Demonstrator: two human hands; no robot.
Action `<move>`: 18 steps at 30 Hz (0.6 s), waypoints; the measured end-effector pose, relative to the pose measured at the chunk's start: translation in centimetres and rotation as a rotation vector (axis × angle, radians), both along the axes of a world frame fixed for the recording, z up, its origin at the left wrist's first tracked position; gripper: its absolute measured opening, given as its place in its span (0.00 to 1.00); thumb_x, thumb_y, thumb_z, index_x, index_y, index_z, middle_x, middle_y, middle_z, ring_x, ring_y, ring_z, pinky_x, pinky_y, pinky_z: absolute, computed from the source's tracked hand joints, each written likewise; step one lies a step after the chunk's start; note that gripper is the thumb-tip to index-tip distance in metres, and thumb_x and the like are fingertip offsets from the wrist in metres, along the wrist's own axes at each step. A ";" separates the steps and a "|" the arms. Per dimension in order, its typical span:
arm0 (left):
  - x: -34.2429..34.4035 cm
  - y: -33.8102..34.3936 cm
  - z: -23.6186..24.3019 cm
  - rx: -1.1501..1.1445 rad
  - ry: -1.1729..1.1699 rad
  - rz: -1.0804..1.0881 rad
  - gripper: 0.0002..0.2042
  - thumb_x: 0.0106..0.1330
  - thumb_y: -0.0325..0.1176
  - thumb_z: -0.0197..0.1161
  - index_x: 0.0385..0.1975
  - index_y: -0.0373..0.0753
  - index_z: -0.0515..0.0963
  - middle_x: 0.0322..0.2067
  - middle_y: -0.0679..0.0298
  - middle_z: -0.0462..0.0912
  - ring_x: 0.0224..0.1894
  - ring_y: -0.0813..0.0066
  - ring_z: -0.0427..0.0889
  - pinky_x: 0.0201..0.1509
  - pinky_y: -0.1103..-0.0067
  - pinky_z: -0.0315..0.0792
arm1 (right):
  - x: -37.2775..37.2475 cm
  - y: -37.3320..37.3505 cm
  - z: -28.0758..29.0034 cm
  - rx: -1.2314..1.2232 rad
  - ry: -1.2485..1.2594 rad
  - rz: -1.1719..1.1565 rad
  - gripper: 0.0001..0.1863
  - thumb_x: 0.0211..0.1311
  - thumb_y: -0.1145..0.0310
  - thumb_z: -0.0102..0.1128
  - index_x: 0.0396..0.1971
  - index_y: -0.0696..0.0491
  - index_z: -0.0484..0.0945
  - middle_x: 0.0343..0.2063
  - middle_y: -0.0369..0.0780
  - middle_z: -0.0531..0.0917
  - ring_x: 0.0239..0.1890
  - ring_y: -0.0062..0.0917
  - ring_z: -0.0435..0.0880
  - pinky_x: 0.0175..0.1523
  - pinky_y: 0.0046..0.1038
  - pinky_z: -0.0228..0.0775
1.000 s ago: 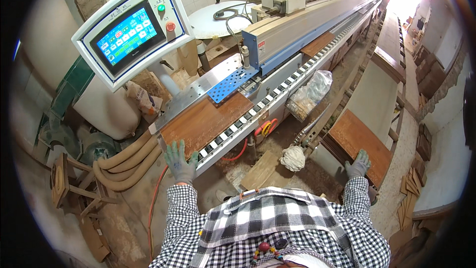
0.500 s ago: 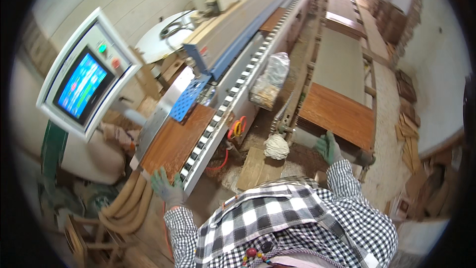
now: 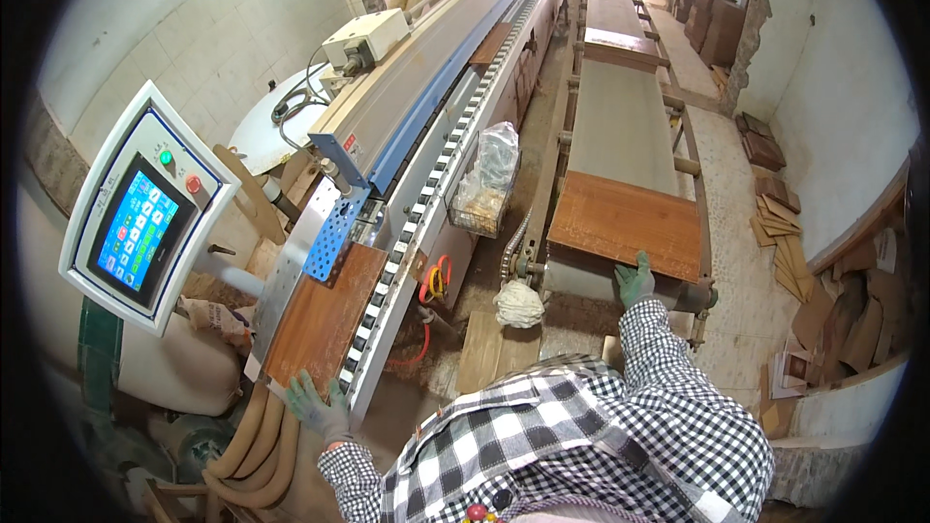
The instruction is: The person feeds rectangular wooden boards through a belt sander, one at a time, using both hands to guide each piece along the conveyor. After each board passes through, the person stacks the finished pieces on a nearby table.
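My left hand (image 3: 318, 405), in a greenish work glove, lies at the near end of a reddish-brown wooden panel (image 3: 327, 315), its fingers spread. That panel rests on the machine's infeed, beside the black-and-white track (image 3: 387, 276), with its far end under a blue perforated guard (image 3: 334, 237). My right hand (image 3: 635, 283), gloved alike, is at the near edge of a second wooden panel (image 3: 625, 218) on the grey belt conveyor. One finger reaches over that edge, and the hand appears closed on it; the parts underneath are hidden.
At left stands a control panel (image 3: 145, 208) with a lit screen. A wire basket (image 3: 477, 203) holding a plastic bag hangs between machine and belt conveyor (image 3: 620, 121). Nearby are a white cloth bundle (image 3: 518, 304) and orange-handled scissors (image 3: 436, 278). Ribbed hoses (image 3: 257, 455) curl at lower left.
My view has shifted. My left hand stays at the near end of the infeed panel. My right hand has come onto the edge of the conveyor panel, its fingers closer together.
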State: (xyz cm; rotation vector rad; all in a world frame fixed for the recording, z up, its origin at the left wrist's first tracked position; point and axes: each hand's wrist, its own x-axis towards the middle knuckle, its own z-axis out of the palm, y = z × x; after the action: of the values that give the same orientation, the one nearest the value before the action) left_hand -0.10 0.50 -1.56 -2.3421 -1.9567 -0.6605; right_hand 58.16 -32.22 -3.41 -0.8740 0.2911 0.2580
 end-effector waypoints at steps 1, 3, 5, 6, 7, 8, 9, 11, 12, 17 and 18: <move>-0.2 -0.1 0.2 -0.011 -0.006 -0.005 0.35 0.63 0.52 0.62 0.69 0.48 0.62 0.69 0.54 0.58 0.71 0.47 0.53 0.73 0.54 0.47 | 0.0 0.0 0.1 0.004 -0.019 0.015 0.44 0.59 0.50 0.68 0.67 0.57 0.57 0.62 0.54 0.66 0.59 0.50 0.70 0.66 0.46 0.62; -0.6 -0.3 0.3 -0.039 -0.035 -0.010 0.35 0.64 0.52 0.61 0.69 0.48 0.61 0.69 0.50 0.57 0.71 0.46 0.53 0.73 0.54 0.47 | 0.6 0.0 -0.2 0.003 0.073 -0.050 0.44 0.57 0.50 0.69 0.68 0.55 0.58 0.62 0.52 0.67 0.59 0.49 0.71 0.66 0.46 0.62; -1.0 -0.6 0.4 -0.059 -0.052 0.026 0.35 0.64 0.53 0.60 0.69 0.48 0.61 0.69 0.48 0.56 0.72 0.46 0.52 0.73 0.54 0.47 | 0.7 0.0 -0.3 -0.012 0.089 -0.071 0.45 0.57 0.50 0.69 0.68 0.54 0.57 0.61 0.51 0.67 0.58 0.49 0.71 0.65 0.46 0.62; -0.9 -1.5 1.4 -0.082 -0.066 0.071 0.34 0.65 0.52 0.59 0.69 0.48 0.61 0.69 0.45 0.56 0.71 0.46 0.52 0.73 0.54 0.47 | 0.7 0.0 -0.4 -0.010 0.066 -0.059 0.45 0.59 0.50 0.68 0.69 0.53 0.57 0.59 0.50 0.68 0.56 0.47 0.72 0.64 0.46 0.64; -1.4 -1.5 0.9 -0.081 -0.073 0.072 0.33 0.66 0.52 0.59 0.69 0.48 0.61 0.69 0.46 0.57 0.71 0.46 0.53 0.73 0.54 0.47 | 0.7 0.0 -0.3 -0.006 0.063 -0.055 0.44 0.59 0.50 0.68 0.69 0.53 0.57 0.59 0.50 0.68 0.56 0.47 0.72 0.64 0.46 0.64; -2.0 -1.8 0.9 -0.082 -0.078 0.074 0.33 0.66 0.51 0.60 0.69 0.47 0.61 0.69 0.46 0.57 0.71 0.47 0.53 0.73 0.54 0.47 | 0.6 -0.1 -0.2 -0.004 0.061 -0.050 0.43 0.59 0.51 0.68 0.69 0.53 0.57 0.58 0.50 0.69 0.55 0.47 0.73 0.64 0.46 0.64; -2.4 -2.0 1.0 -0.083 -0.083 0.075 0.33 0.66 0.50 0.60 0.69 0.47 0.61 0.69 0.47 0.58 0.71 0.47 0.53 0.73 0.54 0.47 | 0.6 -0.1 -0.2 -0.002 0.060 -0.046 0.43 0.60 0.51 0.67 0.69 0.53 0.58 0.58 0.50 0.69 0.54 0.47 0.73 0.63 0.46 0.65; -2.9 -2.4 0.8 -0.097 -0.124 0.044 0.32 0.67 0.46 0.60 0.69 0.44 0.62 0.68 0.49 0.60 0.71 0.47 0.54 0.73 0.54 0.48 | 0.9 -0.2 -0.7 0.016 0.074 -0.043 0.40 0.59 0.51 0.68 0.67 0.50 0.61 0.59 0.50 0.67 0.56 0.47 0.72 0.64 0.45 0.64; -3.3 -2.2 0.4 -0.079 -0.142 0.011 0.31 0.67 0.45 0.60 0.69 0.43 0.62 0.68 0.50 0.60 0.71 0.47 0.55 0.73 0.54 0.47 | 1.0 -0.2 -0.9 0.029 0.085 -0.030 0.41 0.58 0.51 0.69 0.67 0.49 0.60 0.61 0.51 0.65 0.59 0.47 0.70 0.65 0.45 0.64; -2.4 -2.6 1.1 -0.075 -0.158 0.024 0.31 0.67 0.44 0.60 0.68 0.41 0.62 0.68 0.51 0.62 0.71 0.48 0.55 0.73 0.55 0.46 | 2.4 -1.0 -2.6 0.102 0.148 -0.028 0.35 0.58 0.51 0.69 0.62 0.47 0.67 0.57 0.47 0.70 0.56 0.45 0.72 0.65 0.44 0.63; -2.6 -2.4 0.8 -0.066 -0.144 0.025 0.31 0.67 0.43 0.60 0.68 0.41 0.62 0.68 0.51 0.62 0.71 0.48 0.55 0.73 0.55 0.46 | 2.8 -1.2 -2.9 0.119 0.164 -0.024 0.35 0.58 0.51 0.69 0.62 0.47 0.67 0.58 0.47 0.69 0.57 0.46 0.71 0.66 0.44 0.62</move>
State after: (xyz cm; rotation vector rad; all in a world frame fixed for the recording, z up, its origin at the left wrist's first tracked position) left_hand -2.71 -1.92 -0.79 -2.3657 -2.0929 -0.7955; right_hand 60.94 -33.45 -6.30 -0.7324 0.4341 0.3226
